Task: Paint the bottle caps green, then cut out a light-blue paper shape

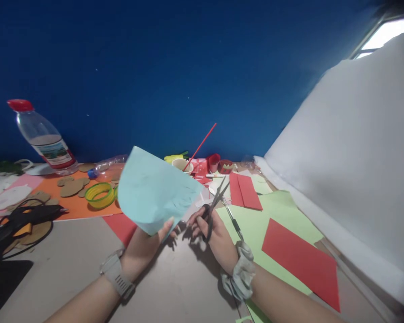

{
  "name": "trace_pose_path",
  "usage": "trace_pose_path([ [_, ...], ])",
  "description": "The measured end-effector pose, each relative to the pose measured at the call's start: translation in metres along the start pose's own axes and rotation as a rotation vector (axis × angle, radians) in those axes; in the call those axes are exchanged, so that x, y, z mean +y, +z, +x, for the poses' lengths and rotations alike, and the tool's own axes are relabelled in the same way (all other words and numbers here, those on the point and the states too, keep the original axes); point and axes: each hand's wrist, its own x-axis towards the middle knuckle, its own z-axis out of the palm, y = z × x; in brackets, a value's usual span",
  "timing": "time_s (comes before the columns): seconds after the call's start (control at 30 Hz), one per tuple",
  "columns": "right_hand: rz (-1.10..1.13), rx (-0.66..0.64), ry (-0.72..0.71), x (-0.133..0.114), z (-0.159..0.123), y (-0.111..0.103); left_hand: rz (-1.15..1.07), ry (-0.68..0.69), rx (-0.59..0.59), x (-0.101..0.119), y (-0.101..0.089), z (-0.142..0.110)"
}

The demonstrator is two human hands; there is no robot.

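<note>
My left hand [144, 249] is closed on the lower edge of a light blue sheet of paper [155, 190] and holds it up above the table. A watch sits on that wrist. Just to its right, my right hand [213, 235] grips black-handled scissors [215, 204]. Their blades point up and away, slightly apart, beside the paper's right edge. A grey scrunchie is round my right wrist.
Red sheets [301, 260] lie on light green paper [283, 215] at the right. A black glue gun [23, 217] lies at the left. Behind it are an orange sheet [76, 204] with cardboard discs, yellow-green rings [99, 195] and a tilted plastic bottle [45, 139]. A cup [182, 165] with a red stick stands at the back.
</note>
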Motion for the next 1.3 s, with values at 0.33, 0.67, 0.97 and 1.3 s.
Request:
trace_pose_path([
  [0.33, -0.224, -0.512, 0.221, -0.006, 0.012, -0.018, -0.108, 0.019, 0.072, -0.01, -0.007, -0.002],
  [0.67, -0.359, -0.677, 0.271, -0.021, 0.013, -0.024, -0.116, -0.037, -0.037, -0.002, -0.005, -0.005],
  [0.97, -0.404, -0.674, 0.299, -0.019, 0.013, -0.027, -0.189, -0.061, -0.063, -0.001, -0.006, -0.002],
  [1.3, -0.488, -0.684, 0.253, -0.018, 0.013, -0.028, -0.188, -0.031, -0.125, -0.001, -0.007, -0.003],
])
